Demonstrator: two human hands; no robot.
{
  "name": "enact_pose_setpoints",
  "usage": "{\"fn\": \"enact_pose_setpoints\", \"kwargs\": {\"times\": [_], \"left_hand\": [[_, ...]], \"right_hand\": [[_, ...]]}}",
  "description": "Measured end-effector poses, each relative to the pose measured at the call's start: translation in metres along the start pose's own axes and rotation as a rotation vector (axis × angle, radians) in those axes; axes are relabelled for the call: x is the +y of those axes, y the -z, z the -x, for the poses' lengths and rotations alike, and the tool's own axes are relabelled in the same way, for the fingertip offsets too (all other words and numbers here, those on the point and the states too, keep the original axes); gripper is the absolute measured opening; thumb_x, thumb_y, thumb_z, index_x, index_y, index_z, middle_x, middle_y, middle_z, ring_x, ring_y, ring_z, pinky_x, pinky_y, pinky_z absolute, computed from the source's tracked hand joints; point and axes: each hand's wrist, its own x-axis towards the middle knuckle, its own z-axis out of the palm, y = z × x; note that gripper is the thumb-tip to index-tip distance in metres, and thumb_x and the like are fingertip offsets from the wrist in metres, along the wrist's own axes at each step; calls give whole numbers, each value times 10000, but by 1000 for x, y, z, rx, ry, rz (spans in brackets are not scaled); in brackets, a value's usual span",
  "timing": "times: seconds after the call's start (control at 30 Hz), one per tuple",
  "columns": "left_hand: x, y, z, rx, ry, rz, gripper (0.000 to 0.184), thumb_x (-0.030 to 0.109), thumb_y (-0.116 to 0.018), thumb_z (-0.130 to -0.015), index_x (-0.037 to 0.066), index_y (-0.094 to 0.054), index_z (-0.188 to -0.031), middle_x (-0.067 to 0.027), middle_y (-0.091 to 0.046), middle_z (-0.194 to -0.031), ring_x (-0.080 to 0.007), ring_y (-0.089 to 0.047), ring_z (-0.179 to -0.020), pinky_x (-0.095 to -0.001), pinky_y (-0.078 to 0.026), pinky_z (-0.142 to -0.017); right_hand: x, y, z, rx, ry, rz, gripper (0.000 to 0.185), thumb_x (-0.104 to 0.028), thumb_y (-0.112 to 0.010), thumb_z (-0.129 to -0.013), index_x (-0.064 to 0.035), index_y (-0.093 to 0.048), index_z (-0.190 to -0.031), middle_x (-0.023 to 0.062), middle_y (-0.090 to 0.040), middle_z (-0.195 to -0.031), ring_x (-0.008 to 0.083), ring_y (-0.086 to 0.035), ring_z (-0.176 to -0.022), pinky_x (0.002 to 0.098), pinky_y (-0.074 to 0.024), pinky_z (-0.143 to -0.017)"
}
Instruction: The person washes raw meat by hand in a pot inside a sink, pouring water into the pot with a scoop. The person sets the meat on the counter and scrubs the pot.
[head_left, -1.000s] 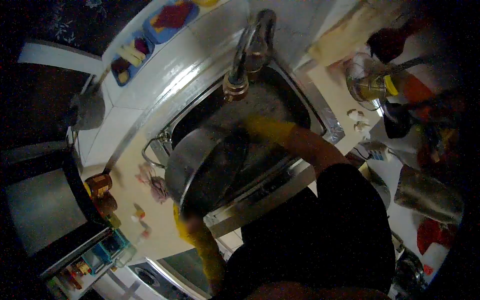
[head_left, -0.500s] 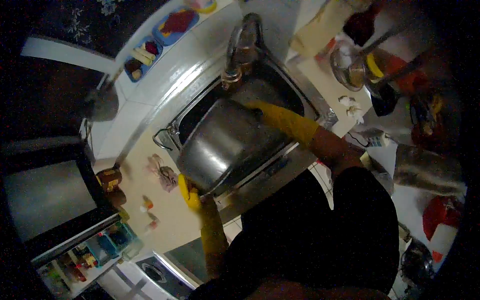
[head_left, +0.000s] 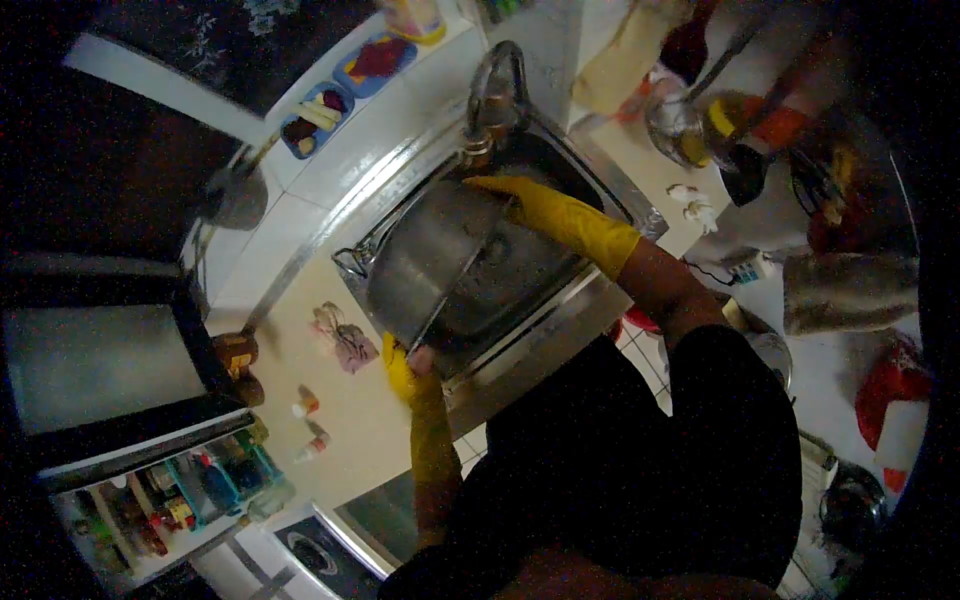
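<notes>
A large metal pot (head_left: pixel 425 250) is tilted on its side over the sink (head_left: pixel 530 275), its rim slanting from upper right to lower left. My left hand (head_left: pixel 402 370), in a yellow rubber glove, grips the near lower end of the pot. Beside its fingers is a small pinkish patch (head_left: pixel 421 359) I cannot make out. My right hand (head_left: pixel 510 195), also gloved in yellow, is closed on the far upper end, its fingers partly over the edge. Above the sink stands a curved metal faucet (head_left: pixel 497 85).
On the counter left of the sink lie a crumpled purple-grey cloth or net (head_left: pixel 347 340) and small bottles (head_left: pixel 313 447). Blue trays (head_left: pixel 318 118) with food sit on the back ledge. White crumpled scraps (head_left: pixel 692 207) and a metal bowl (head_left: pixel 675 130) are at right.
The pot has turned between my hands, so its rim now slants more steeply and more of the sink bottom shows. Both hands keep their hold; the view has shifted slightly.
</notes>
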Motion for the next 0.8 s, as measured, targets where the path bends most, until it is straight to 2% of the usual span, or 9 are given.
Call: {"fn": "enact_pose_setpoints", "kwargs": {"times": [0.17, 0.33, 0.4, 0.43, 0.5, 0.53, 0.63, 0.7, 0.8], "left_hand": [[14, -5, 6, -200, 96, 27, 397, 297, -525, -923, -21, -575, -1155, -72, -611, -980, -133, -557, -757, -264, -457, -651], [19, -6, 13, -199, 146, -3, 394, 309, -540, -925, -23, -590, -1132, -49, -613, -896, -99, -525, -710, -227, -428, -632], [11, -6, 20, -191, 321, 126, 383, 299, -556, -918, -24, -594, -1121, -37, -607, -875, -92, -520, -715, -218, -423, -642], [5, -4, 24, -184, 422, 216, 371, 286, -568, -910, -24, -596, -1114, -31, -602, -869, -92, -522, -728, -217, -424, -656], [-54, -8, 51, -231, 255, 164, 310, 211, -588, -879, -3, -579, -1103, -5, -568, -844, -81, -505, -729, -221, -422, -651], [-34, -5, 47, -196, 268, 158, 310, 211, -588, -879, -3, -579, -1103, -5, -568, -844, -81, -505, -729, -221, -422, -651], [25, 0, 20, -142, 561, -14, 277, 166, -599, -859, 18, -554, -1089, -11, -565, -851, -94, -510, -734, -230, -438, -657], [18, -2, 21, -35, 786, 288, 272, 136, -609, -849, 41, -535, -1093, -24, -581, -853, -107, -536, -744, -242, -458, -652], [70, 12, -12, -30, 905, 609, 276, 120, -609, -848, 49, -534, -1104, -36, -590, -859, -124, -556, -764, -250, -469, -649]], "right_hand": [[-3, 0, 7, 23, -22, 122, 657, 59, -591, -764, -163, -466, -1369, 116, -553, -1309, 272, -524, -1196, 362, -411, -1010], [15, -2, 16, 95, -97, 397, 570, -63, -593, -800, -186, -488, -1346, 143, -543, -1302, 350, -510, -1194, 394, -421, -1006], [28, 0, 16, 80, -314, 404, 528, -176, -608, -812, -176, -501, -1329, 147, -584, -1244, 358, -540, -1145, 409, -444, -966], [31, 1, 15, 58, -299, 410, 528, -176, -608, -812, -176, -501, -1329, 147, -584, -1244, 358, -540, -1145, 409, -444, -966], [36, 1, 8, 99, -552, 413, 425, -150, -630, -822, -89, -575, -1240, 149, -665, -1089, 333, -617, -1032, 373, -463, -890], [48, 0, 6, 68, -529, 420, 425, -150, -630, -822, -89, -575, -1240, 149, -665, -1089, 333, -617, -1032, 373, -463, -890], [80, -3, 2, 34, -581, 386, 420, -263, -668, -817, -32, -611, -1162, 162, -681, -1016, 312, -640, -953, 366, -476, -828], [82, -4, 2, 37, -806, 250, 458, -324, -679, -816, 11, -622, -1123, 161, -681, -970, 280, -639, -900, 373, -480, -800], [81, -8, 3, 26, -807, 40, 483, -350, -702, -791, 11, -636, -1105, 123, -673, -916, 259, -628, -829, 386, -491, -735]]}}
